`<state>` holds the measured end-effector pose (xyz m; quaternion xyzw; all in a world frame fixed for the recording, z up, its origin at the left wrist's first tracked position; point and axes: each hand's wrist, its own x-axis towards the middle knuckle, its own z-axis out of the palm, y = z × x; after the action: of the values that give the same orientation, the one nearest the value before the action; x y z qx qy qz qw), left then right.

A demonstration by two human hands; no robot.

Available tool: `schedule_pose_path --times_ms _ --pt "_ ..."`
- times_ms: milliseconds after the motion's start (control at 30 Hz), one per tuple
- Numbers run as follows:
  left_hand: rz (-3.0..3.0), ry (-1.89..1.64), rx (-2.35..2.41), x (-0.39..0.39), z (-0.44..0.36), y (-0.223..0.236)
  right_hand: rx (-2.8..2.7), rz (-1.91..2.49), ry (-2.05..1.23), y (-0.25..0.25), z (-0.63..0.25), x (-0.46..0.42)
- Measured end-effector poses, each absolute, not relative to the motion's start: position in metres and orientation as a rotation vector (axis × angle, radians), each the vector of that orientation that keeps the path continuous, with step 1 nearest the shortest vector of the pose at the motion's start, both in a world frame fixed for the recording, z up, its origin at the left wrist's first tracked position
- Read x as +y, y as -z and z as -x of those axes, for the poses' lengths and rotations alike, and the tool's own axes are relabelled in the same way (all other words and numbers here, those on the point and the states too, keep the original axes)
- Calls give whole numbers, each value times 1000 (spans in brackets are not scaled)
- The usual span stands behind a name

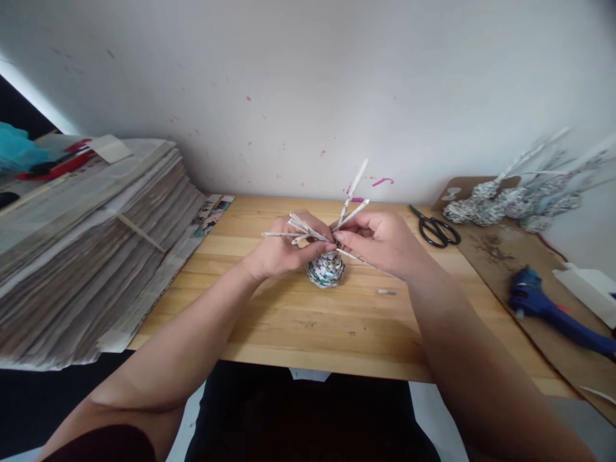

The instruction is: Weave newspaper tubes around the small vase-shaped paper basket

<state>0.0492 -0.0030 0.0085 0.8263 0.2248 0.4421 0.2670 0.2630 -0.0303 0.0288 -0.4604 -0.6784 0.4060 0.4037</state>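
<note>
A small round form woven from rolled newspaper strips (326, 271) stands on the wooden table, with several loose paper tubes (355, 186) fanning out of its top. My left hand (289, 247) is closed around the left side of its neck, thumb pressed at the base of the tubes. From the right, my right hand (373, 237) pinches a paper tube at the same neck, its thumb and fingertips close to my left thumb. One thin tube runs out beneath my right hand toward the wrist. The fingers partly hide the neck.
A tall stack of newspapers (96, 256) fills the left side. Black-handled scissors (436, 230) lie behind my right hand. At right, a blue glue gun (553, 311) rests on cardboard (486, 269), near several woven paper pieces (510, 202). A small paper scrap (387, 292) lies on the table.
</note>
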Motion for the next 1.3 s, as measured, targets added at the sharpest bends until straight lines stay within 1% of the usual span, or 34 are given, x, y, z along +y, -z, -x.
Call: schedule_pose_path --times_ms 233,533,733,933,1033,1167,1233,1300 --pt "-2128 -1185 607 -3 -50 -10 -1594 1090 -1085 -31 -260 -30" --pt "-2118 -1171 625 1 -51 -4 -1619 1044 -1204 -28 -272 -23" --pt "-2083 -1197 556 3 -50 -3 -1682 1022 -1191 -29 -279 -26" --pt "-1894 -1039 501 13 -47 5 -1769 937 -1342 -24 -285 -20" --pt "-1829 -953 496 17 -47 6 -1855 925 -1205 -25 -283 -19" --pt "-1814 -993 532 17 -50 7 -1950 920 -938 -24 -277 -21" --pt "-1825 -1029 589 17 -53 9 -1901 896 -933 -18 -271 -20" --pt "-1849 -1044 654 17 -55 11 -1735 896 -995 -10 -262 -18"
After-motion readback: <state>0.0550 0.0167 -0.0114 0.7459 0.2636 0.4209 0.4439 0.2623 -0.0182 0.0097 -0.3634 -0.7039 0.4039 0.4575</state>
